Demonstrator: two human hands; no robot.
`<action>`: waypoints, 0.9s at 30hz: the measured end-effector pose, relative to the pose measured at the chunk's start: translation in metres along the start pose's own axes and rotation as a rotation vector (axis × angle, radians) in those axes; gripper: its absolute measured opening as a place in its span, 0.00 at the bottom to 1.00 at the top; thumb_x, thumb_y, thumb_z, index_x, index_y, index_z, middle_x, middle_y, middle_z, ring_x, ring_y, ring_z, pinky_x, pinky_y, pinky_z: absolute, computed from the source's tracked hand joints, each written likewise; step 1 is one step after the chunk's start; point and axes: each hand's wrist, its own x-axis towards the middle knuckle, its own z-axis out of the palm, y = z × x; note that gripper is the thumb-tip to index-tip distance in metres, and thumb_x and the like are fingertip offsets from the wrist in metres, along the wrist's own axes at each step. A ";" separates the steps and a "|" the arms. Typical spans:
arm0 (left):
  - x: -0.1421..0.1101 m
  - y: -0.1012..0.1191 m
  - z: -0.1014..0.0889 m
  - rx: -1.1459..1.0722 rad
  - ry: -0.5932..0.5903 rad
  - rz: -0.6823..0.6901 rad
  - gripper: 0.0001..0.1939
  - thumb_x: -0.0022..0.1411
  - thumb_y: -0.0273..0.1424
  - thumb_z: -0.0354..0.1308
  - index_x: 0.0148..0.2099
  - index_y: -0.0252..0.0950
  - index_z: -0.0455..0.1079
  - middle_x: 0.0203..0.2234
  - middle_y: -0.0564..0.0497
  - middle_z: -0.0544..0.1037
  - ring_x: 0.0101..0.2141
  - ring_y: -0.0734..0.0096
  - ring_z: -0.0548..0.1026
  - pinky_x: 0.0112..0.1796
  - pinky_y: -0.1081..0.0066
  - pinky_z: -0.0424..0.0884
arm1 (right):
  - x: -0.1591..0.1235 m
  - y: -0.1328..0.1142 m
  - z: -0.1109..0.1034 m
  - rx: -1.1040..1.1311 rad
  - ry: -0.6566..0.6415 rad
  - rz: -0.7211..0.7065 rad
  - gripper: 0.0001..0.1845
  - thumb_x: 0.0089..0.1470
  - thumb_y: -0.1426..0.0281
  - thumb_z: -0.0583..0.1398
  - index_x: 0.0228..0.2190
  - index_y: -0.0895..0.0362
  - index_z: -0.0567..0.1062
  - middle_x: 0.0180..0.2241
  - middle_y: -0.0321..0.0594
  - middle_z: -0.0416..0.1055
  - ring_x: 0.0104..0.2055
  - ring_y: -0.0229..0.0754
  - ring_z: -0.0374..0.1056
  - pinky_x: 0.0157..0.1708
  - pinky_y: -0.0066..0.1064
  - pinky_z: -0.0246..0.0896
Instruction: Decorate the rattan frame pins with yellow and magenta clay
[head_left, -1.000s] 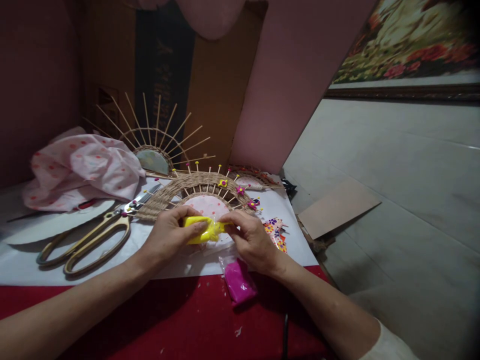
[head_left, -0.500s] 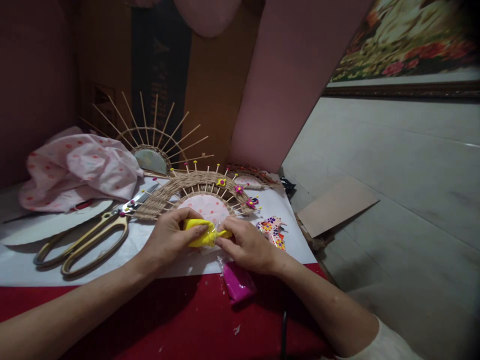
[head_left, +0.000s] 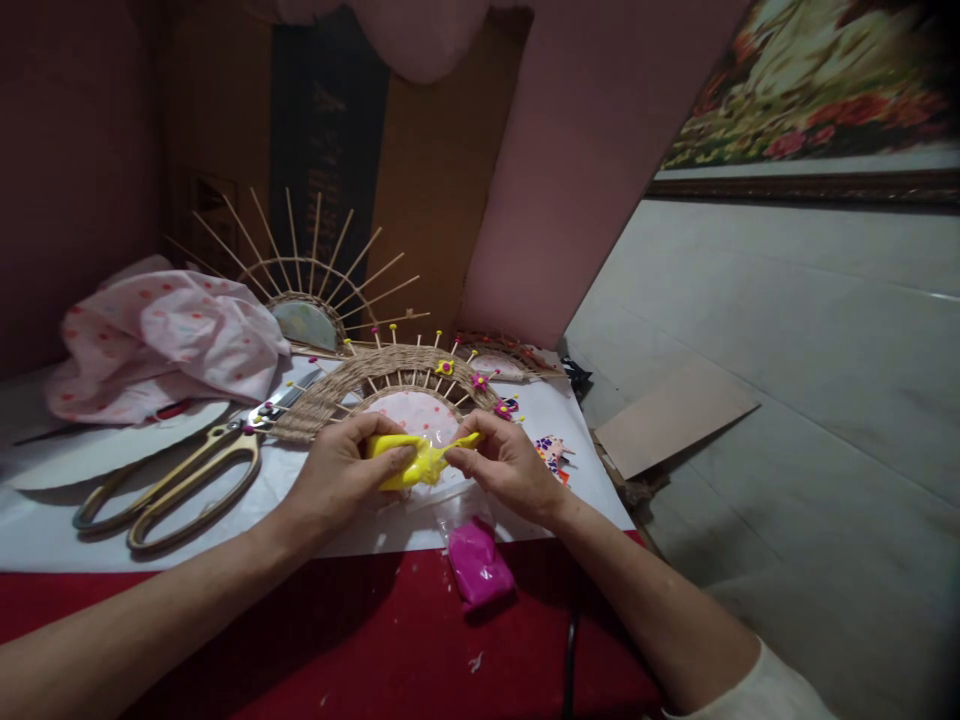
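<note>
My left hand point(head_left: 349, 467) is closed around a clear packet of yellow modelling clay point(head_left: 397, 465). Pinched in the fingers of my right hand point(head_left: 510, 465) is a thin strand of yellow clay point(head_left: 463, 442), stretched out from the packet's mouth and still joined to it. Just below lies a packet of magenta clay point(head_left: 480, 565), on the edge between white paper and red cloth. Behind my hands stands a woven half-round fan point(head_left: 397, 363) with a dotted pink centre, bead-tipped sticks and several small clay flowers point(head_left: 480, 380).
Large scissors point(head_left: 195, 475) lie at left beside crumpled dotted cloth point(head_left: 172, 335). An unfinished stick fan point(head_left: 304, 290) leans against cardboard point(head_left: 450, 170) at the back. Patterned cutouts point(head_left: 553, 455) rest right of my right hand. A flat board point(head_left: 679, 412) is beyond the table's right edge.
My right hand has moved slightly right and up, away from the left, drawing the yellow clay into a longer strand. More of the magenta packet shows.
</note>
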 end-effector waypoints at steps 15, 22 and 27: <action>0.001 0.003 0.001 -0.049 0.021 -0.078 0.15 0.42 0.37 0.67 0.29 0.34 0.67 0.19 0.55 0.73 0.18 0.73 0.71 0.19 0.75 0.68 | -0.005 -0.012 0.002 -0.424 -0.069 -0.317 0.06 0.57 0.72 0.55 0.28 0.57 0.70 0.28 0.38 0.65 0.31 0.37 0.61 0.32 0.30 0.57; 0.006 0.002 -0.002 -0.177 0.088 -0.151 0.18 0.41 0.35 0.69 0.33 0.34 0.68 0.25 0.53 0.75 0.22 0.70 0.74 0.19 0.73 0.73 | -0.001 -0.005 0.003 0.325 0.197 0.046 0.07 0.55 0.64 0.57 0.33 0.55 0.68 0.24 0.32 0.65 0.20 0.31 0.57 0.15 0.23 0.51; 0.007 -0.001 -0.004 -0.258 0.108 -0.131 0.18 0.43 0.34 0.69 0.35 0.33 0.68 0.25 0.52 0.76 0.22 0.72 0.74 0.20 0.75 0.72 | -0.001 -0.004 0.007 0.235 0.180 0.053 0.10 0.53 0.65 0.58 0.37 0.56 0.72 0.24 0.33 0.65 0.19 0.30 0.55 0.15 0.23 0.49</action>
